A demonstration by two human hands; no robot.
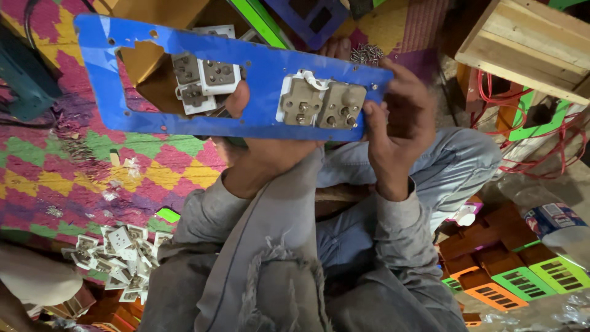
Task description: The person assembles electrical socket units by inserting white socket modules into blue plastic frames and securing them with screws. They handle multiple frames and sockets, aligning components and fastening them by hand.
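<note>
Flat blue plastic panel (pixel 258 74), glossy, with rectangular cut-outs, held above the lap.
Right hand (pixel 399 123) grips its end beside two beige socket modules (pixel 322 104); left hand (pixel 258 147) clasps it from beneath; patterned woven mat (pixel 92 166) below.

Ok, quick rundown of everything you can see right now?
panel: one, blue, long, with cut-outs, held up in both hands
sockets: two, beige, seated in the panel's right cut-out
loose sockets: about three, white-grey, at the left cut-out by the left hand's fingers
socket pile: many, white, on the mat at lower left
mat: one, pink, yellow and green diamonds, under everything
screws: small heap, silver, behind the panel's right end
crate: one, bare wood, top right
wires: bundle, red, right side
vent plates: several, green and orange, lower right
left hand: under the panel's middle
right hand: gripping the panel's right end
</note>
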